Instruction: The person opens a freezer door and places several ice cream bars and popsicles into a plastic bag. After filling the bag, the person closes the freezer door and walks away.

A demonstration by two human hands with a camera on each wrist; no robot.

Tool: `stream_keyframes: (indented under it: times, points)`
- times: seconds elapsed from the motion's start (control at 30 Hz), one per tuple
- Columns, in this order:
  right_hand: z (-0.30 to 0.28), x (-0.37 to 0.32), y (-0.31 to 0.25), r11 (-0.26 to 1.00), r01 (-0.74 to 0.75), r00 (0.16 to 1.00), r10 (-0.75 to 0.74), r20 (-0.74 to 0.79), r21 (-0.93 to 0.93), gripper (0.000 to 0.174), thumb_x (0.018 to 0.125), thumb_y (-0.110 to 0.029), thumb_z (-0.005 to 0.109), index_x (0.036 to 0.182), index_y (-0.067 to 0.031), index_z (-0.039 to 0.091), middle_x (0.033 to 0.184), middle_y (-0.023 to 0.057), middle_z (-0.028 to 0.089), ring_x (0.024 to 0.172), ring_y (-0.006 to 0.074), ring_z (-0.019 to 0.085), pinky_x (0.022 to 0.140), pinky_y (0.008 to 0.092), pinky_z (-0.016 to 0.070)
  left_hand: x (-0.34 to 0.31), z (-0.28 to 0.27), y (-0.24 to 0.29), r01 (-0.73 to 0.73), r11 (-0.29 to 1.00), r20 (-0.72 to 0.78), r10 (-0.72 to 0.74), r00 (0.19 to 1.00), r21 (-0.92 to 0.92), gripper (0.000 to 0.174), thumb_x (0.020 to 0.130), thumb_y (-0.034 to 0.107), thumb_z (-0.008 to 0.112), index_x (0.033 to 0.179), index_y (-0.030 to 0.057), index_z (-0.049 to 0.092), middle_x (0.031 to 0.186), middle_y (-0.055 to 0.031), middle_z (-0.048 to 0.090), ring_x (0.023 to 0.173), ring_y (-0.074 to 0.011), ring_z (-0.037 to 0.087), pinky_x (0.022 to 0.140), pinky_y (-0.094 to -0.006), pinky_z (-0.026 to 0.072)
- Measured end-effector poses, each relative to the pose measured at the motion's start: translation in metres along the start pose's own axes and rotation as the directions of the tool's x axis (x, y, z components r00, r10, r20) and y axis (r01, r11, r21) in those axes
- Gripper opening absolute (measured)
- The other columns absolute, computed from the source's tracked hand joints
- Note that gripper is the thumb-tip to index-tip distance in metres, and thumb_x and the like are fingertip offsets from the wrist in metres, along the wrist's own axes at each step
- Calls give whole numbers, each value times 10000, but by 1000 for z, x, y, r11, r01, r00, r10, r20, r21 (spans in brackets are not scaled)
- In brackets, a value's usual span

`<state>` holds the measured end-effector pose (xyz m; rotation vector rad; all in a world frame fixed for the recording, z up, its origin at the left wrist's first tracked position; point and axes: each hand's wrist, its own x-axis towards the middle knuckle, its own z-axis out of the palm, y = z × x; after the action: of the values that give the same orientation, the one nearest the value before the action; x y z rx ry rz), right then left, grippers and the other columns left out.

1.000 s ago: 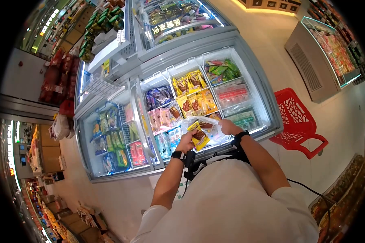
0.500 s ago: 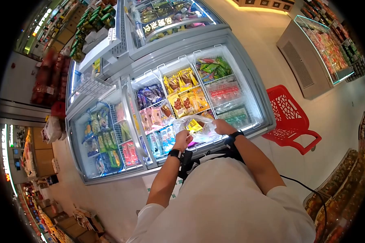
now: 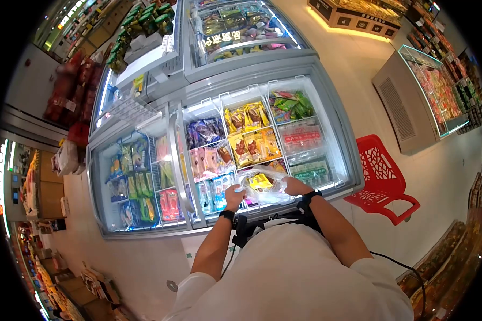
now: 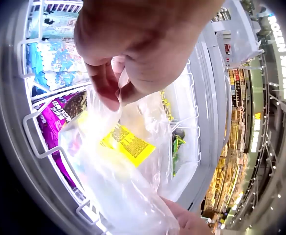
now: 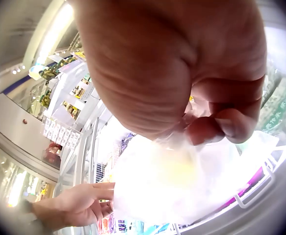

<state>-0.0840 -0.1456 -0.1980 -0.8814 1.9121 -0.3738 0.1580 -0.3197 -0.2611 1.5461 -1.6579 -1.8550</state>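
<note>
A thin clear plastic bag (image 3: 273,198) hangs between my two hands over the front of an open chest freezer (image 3: 334,115). Inside the bag lies a yellow ice cream packet (image 3: 260,182), its printed side showing through in the left wrist view. My left hand (image 3: 233,197) pinches the bag's left edge between thumb and fingers. On the opposite side, my right hand (image 3: 296,186) grips the bag's other edge with curled fingers. Glare washes out much of the bag in the right wrist view. A purple packet (image 4: 55,122) lies below in the freezer, partly covered by the bag.
White wire dividers split the freezer into compartments of yellow packets (image 3: 246,117), pink packets (image 3: 204,160) and blue packets (image 3: 219,187). A sliding glass lid frame (image 3: 179,160) crosses the left part. To the right stands a red shopping basket (image 3: 377,182) on the floor.
The yellow packet, earlier held by my left hand at the bag's mouth, has gone into the bag. My left hand let go of it and now pinches the bag's left edge.
</note>
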Motion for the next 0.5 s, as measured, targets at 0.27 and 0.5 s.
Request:
stream_keyframes:
  times: [0.27, 0.5]
  points:
    - [-45, -29, -40, 991, 137, 987, -136, -89, 1, 783, 663, -253, 803, 1324, 25, 488, 1288, 239, 555, 1206, 344, 532, 1019, 373, 425, -20, -27, 42, -175, 974, 78, 165, 983, 145, 716, 653, -31, 684, 1333, -56, 462, 1206, -162, 545, 794, -175, 625, 616, -302, 552]
    - [-32, -1, 0, 969, 246, 959, -248, -135, -30, 583, 676, 61, 574, 1231, -110, 625, 961, 174, 670, 795, 277, 644, 711, 345, 521, -43, -21, 77, -260, 964, 169, 248, 954, 52, 697, 690, -77, 611, 1361, -35, 425, 1045, -159, 617, 643, -171, 635, 545, -307, 527]
